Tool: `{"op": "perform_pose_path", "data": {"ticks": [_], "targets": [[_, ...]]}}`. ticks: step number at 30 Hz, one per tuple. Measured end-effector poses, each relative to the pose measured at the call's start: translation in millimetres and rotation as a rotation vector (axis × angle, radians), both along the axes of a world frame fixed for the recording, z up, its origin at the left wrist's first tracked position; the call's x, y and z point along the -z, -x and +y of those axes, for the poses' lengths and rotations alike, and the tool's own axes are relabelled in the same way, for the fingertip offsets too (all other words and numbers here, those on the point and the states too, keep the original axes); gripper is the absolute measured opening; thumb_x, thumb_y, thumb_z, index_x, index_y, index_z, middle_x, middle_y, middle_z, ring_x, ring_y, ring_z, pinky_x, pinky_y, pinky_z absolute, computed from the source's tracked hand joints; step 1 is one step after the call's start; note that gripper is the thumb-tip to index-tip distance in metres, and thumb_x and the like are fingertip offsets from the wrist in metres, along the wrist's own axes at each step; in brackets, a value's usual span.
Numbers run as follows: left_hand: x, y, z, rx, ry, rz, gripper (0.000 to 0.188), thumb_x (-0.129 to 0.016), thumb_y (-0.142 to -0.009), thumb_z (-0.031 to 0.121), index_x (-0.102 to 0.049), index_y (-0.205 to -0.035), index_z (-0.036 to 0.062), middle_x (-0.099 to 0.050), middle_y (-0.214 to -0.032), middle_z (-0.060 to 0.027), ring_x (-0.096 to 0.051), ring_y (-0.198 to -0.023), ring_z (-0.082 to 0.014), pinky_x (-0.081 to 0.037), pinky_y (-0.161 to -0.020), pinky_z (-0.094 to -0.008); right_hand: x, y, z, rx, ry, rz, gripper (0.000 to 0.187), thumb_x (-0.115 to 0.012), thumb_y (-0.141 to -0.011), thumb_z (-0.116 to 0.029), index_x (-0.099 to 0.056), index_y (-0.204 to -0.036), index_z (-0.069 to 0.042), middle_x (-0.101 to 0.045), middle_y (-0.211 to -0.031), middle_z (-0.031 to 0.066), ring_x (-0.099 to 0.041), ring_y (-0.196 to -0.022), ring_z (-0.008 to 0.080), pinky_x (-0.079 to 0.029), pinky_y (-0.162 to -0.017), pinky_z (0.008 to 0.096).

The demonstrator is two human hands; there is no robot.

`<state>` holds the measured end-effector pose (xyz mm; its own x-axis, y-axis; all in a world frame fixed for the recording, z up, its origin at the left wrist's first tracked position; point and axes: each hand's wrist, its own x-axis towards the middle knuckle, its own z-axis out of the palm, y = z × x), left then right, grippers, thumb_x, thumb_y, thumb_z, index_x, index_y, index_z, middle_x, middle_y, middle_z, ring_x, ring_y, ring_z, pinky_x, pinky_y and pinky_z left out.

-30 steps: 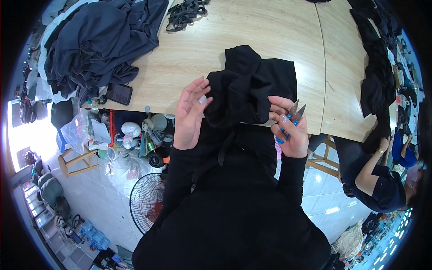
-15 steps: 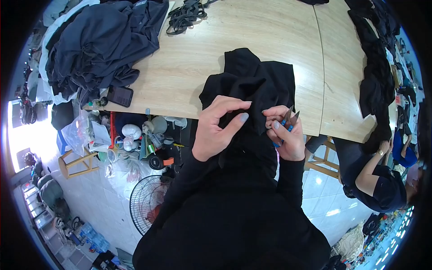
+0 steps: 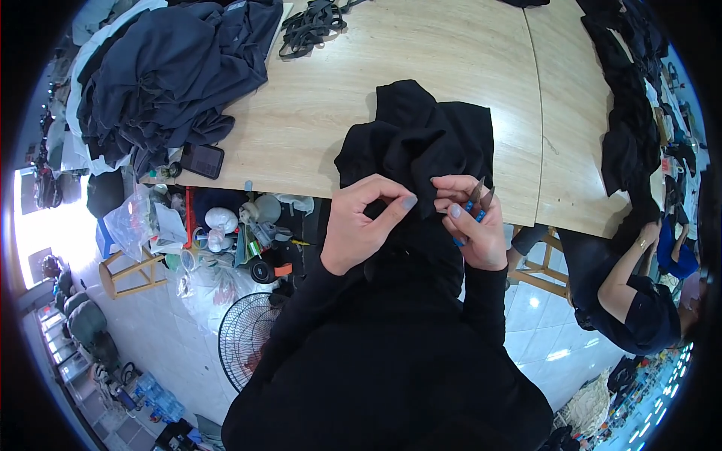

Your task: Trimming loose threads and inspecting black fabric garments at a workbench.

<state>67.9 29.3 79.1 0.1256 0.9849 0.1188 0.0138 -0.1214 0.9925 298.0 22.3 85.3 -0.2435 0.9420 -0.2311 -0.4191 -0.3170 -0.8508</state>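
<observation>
A black cloth garment (image 3: 444,139) lies bunched at the table's front edge and hangs toward my lap. My left hand (image 3: 368,222) is at its left side, thumb and index fingertip pinched together against the dark fabric. Whatever is between those fingertips is too small to make out. In my right hand (image 3: 477,225) is a pair of thread snips (image 3: 480,203) with blue handles, the two pointed blades spread and directed away from me. The right fingertips are beside the garment's fold, close to the left hand's pinch.
A heap of dark garments (image 3: 165,68) covers the table's left, with a phone (image 3: 203,161) beside it. Black straps (image 3: 312,28) lie at the far side. A fan (image 3: 244,342) stands on the floor at left. At right a person (image 3: 639,301) works over black cloth (image 3: 630,135).
My left thumb and index finger have closed from a gap into a pinch. My right hand has shifted slightly left, and the snips' blades moved with it.
</observation>
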Motion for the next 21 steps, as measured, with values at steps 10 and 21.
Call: {"op": "perform_pose_path", "data": {"ticks": [10,21], "targets": [[-10.8,-4.7,2.5,-0.024,-0.177,0.21,0.009,-0.08,-0.095,0.0,-0.072,-0.094,0.0005,-0.07,-0.087,-0.0068,-0.067,-0.072,-0.0182,-0.048,-0.063,-0.0292,1.4,3.9,-0.5,-0.017,-0.085,-0.073,0.032,-0.07,-0.101,0.002,-0.071,-0.133,0.003,-0.077,-0.127,0.0113,-0.074,-0.107,0.0147,-0.056,-0.094,0.0285],[-1.0,-0.8,-3.1,-0.031,-0.047,0.032,0.01,-0.069,-0.105,0.002,-0.062,-0.098,0.002,-0.06,-0.089,-0.0034,-0.055,-0.073,-0.0103,-0.044,-0.068,-0.0254,8.0,11.3,-3.5,0.045,-0.054,0.007,0.028,-0.072,-0.103,-0.004,-0.072,-0.13,0.003,-0.081,-0.111,0.0141,-0.078,-0.086,0.0136,-0.044,-0.058,0.0187]]}}
